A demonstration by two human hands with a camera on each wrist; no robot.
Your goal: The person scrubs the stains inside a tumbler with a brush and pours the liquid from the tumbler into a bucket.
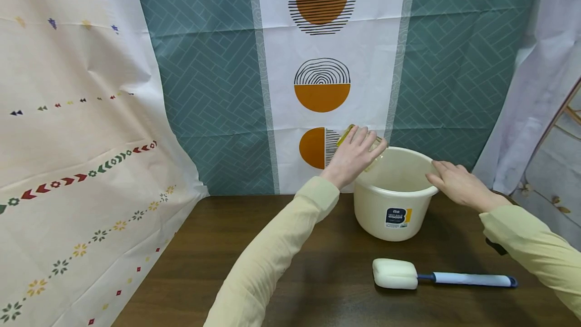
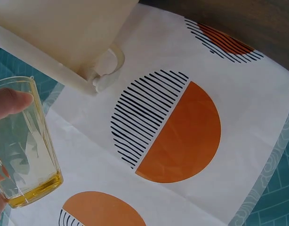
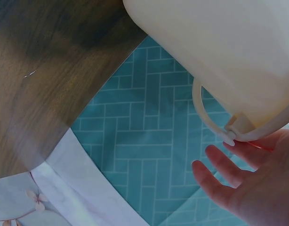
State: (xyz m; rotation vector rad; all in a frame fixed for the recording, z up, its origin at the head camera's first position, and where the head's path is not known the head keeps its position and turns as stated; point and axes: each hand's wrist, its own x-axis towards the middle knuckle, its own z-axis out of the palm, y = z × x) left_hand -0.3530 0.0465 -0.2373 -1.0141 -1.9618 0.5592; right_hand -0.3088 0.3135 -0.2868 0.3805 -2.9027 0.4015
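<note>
My left hand point(image 1: 356, 153) grips a clear drinking glass point(image 2: 29, 146) with an amber-tinted base. The glass is tipped on its side at the left rim of a cream plastic bucket point(image 1: 386, 213), its base pointing up and left in the head view. At the bucket's right rim is my right hand point(image 1: 460, 185), its fingertips against the edge. In the right wrist view its fingers point(image 3: 217, 181) are loosely bent beside the bucket's side handle point(image 3: 201, 106). The bucket stands upright and bears a dark label.
A sponge bottle brush point(image 1: 395, 274) with a pale blue handle lies on the dark wooden table point(image 1: 218, 266) in front of the bucket. Behind hangs a teal and white patterned curtain point(image 1: 209, 90), with a cream embroidered cloth point(image 1: 81, 140) at the left.
</note>
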